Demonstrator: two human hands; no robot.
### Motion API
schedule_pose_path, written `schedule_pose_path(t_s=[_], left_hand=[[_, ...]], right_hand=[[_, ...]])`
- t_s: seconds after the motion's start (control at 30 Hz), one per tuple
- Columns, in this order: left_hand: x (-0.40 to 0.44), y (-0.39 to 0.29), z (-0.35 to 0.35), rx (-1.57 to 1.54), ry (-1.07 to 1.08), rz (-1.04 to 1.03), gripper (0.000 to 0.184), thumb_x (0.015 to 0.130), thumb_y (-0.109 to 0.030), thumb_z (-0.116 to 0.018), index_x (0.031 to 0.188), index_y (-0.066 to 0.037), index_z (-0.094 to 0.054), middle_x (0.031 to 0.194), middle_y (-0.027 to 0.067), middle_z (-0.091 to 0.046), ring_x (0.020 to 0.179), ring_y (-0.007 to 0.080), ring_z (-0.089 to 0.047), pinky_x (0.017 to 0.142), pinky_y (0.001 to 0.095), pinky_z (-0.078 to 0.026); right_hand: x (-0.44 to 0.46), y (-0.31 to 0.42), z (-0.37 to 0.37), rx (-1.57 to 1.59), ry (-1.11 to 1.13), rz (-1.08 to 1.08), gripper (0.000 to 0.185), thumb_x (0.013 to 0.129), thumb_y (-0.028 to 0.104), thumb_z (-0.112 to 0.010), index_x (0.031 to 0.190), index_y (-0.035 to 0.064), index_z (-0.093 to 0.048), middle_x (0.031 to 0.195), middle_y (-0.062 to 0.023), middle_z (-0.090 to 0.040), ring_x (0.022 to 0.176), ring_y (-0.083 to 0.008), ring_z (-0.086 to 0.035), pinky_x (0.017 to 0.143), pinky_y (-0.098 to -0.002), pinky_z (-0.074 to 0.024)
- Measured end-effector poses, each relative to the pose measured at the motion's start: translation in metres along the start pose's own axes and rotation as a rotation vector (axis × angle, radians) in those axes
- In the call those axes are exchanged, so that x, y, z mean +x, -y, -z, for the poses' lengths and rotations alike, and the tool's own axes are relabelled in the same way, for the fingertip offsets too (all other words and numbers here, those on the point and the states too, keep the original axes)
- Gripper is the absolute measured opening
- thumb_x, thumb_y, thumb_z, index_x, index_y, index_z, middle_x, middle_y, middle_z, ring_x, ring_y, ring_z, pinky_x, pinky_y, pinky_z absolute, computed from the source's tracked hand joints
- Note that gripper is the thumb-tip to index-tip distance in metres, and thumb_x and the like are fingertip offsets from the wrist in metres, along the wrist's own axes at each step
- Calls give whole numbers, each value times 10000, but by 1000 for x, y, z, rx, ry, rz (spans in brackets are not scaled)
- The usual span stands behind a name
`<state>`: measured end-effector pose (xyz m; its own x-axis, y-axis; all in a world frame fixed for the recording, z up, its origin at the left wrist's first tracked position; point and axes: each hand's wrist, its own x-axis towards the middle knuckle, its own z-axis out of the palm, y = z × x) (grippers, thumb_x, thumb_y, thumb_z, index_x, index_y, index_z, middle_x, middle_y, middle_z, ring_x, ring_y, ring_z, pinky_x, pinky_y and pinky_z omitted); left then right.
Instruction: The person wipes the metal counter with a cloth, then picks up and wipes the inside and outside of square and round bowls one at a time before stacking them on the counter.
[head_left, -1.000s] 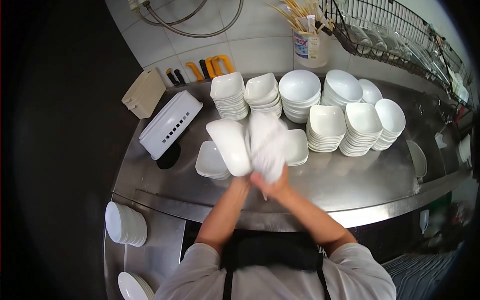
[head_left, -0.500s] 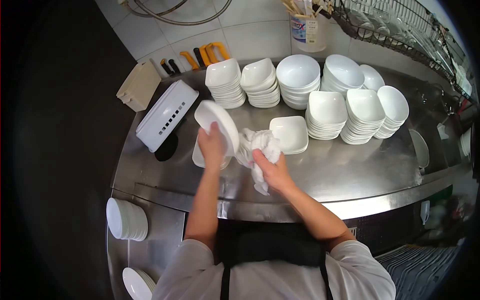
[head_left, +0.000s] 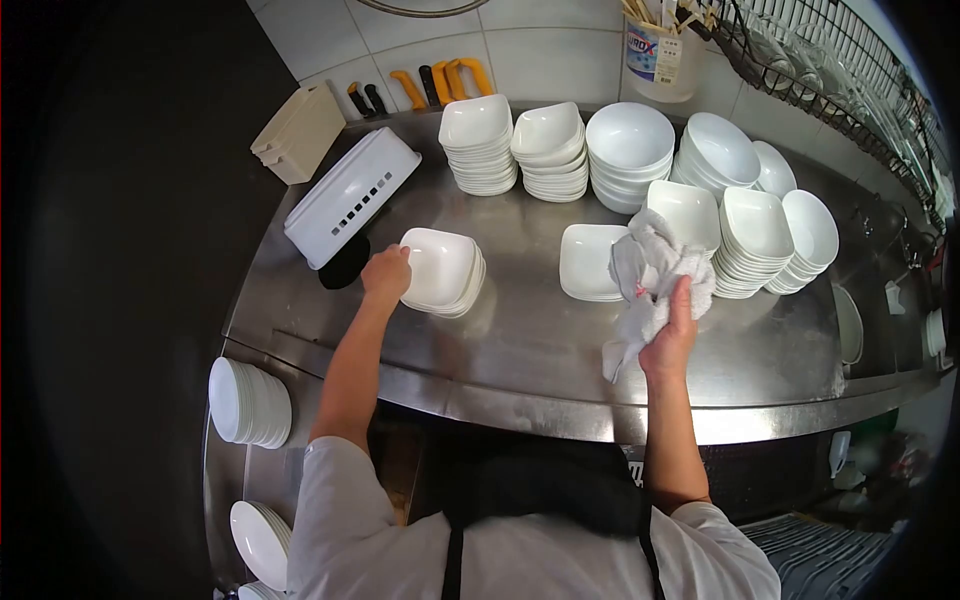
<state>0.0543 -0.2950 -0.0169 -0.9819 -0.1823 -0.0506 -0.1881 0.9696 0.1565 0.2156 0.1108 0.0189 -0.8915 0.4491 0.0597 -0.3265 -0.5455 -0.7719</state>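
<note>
My left hand [head_left: 387, 272] grips the left rim of the top square white bowl [head_left: 441, 266] on a short stack at the left middle of the steel counter. In my right hand [head_left: 668, 345] is a crumpled white cloth [head_left: 652, 280], held above the counter and partly covering a tall stack of square bowls [head_left: 688, 212]. Just left of the cloth sits a low stack of square dishes [head_left: 590, 261].
Stacked square bowls [head_left: 475, 125] and round bowls [head_left: 630, 138] line the back. A white perforated basket [head_left: 352, 200] and beige containers [head_left: 300, 135] stand at the left. Plates [head_left: 250, 402] lie lower left. A wire rack [head_left: 830, 70] hangs upper right.
The bowl my left hand held up now rests on the left stack, with that hand at its rim. My right hand has moved right with the cloth, away from the left hand.
</note>
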Motion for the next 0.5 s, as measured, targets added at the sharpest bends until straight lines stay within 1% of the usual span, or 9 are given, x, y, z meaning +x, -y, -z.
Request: schedule_pose_path(t_s=[0.1, 0.2, 0.23, 0.27, 0.3, 0.37, 0.43, 0.47, 0.5], left_hand=[[-17, -35, 6, 251, -235, -98, 475, 965, -414, -543, 1242, -30, -577, 1250, 268, -577, 1164, 376, -571, 946, 483, -464], [-36, -96, 12, -207, -393, -508, 529, 920, -377, -635, 1310, -32, -540, 1252, 247, -556, 1155, 342, -557, 970, 470, -445], [-65, -133, 15, -526, -143, -474, 539, 915, -329, -665, 1331, -22, -511, 1214, 228, -579, 1113, 309, -582, 931, 456, -471], [-95, -166, 16, -808, 328, -351, 566, 941, -367, -633, 1366, -27, -477, 1239, 221, -575, 1136, 296, -580, 909, 452, -490], [-114, -182, -4, -1015, 778, -446, 658, 965, -480, -576, 1442, -71, -380, 1228, 148, -609, 1095, 289, -598, 905, 464, -512], [-172, -216, -19, -1412, 1535, 14, 762, 943, -612, -507, 1479, -97, -339, 1315, 145, -567, 1162, 307, -579, 966, 495, -487], [-180, -243, -6, -1835, 1366, -84, 828, 916, -675, -471, 1486, -91, -332, 1364, 144, -534, 1207, 309, -559, 1002, 490, -466], [-178, -253, -1, -2043, 1262, -131, 862, 902, -706, -453, 1490, -89, -329, 1389, 143, -517, 1230, 309, -549, 1020, 488, -455], [-163, -254, -6, -2142, 1228, -141, 750, 934, -566, -563, 1453, -55, -382, 1376, 125, -535, 1238, 286, -553, 1040, 463, -444]], right_hand=[[-1, 12, 3, 148, -37, 68, 693, 1006, 562, -423, 1465, 45, -370, 1400, -99, -509, 1257, -248, -519, 1044, -396, -424], [6, 23, -4, 294, -157, 251, 698, 1006, 572, -412, 1472, 55, -359, 1424, -93, -487, 1258, -257, -520, 1047, -407, -424], [9, 20, -5, 288, -194, 247, 693, 1008, 567, -413, 1473, 57, -358, 1424, -92, -487, 1257, -261, -520, 1047, -404, -424], [13, 16, -8, 287, -223, 244, 687, 1009, 562, -414, 1474, 59, -356, 1424, -91, -488, 1256, -266, -520, 1048, -401, -424], [16, 12, -12, 291, -247, 243, 682, 1011, 557, -415, 1475, 61, -355, 1424, -90, -488, 1255, -270, -520, 1048, -399, -424], [10, 7, -11, 195, -164, 178, 620, 1025, 473, -453, 1427, 3, -404, 1374, -127, -521, 1218, -249, -536, 1028, -369, -428], [-5, 6, 0, -105, -111, 107, 599, 1031, 451, -460, 1388, -31, -448, 1324, -134, -553, 1181, -204, -540, 1004, -326, -421], [-12, 14, 4, -302, -14, 70, 547, 1040, 393, -461, 1334, -67, -486, 1188, -127, -623, 1063, -154, -571, 909, -293, -455], [-15, 19, 12, -433, 75, 0, 500, 1027, 338, -518, 1338, -52, -483, 1082, -98, -660, 976, -129, -588, 848, -278, -477]])
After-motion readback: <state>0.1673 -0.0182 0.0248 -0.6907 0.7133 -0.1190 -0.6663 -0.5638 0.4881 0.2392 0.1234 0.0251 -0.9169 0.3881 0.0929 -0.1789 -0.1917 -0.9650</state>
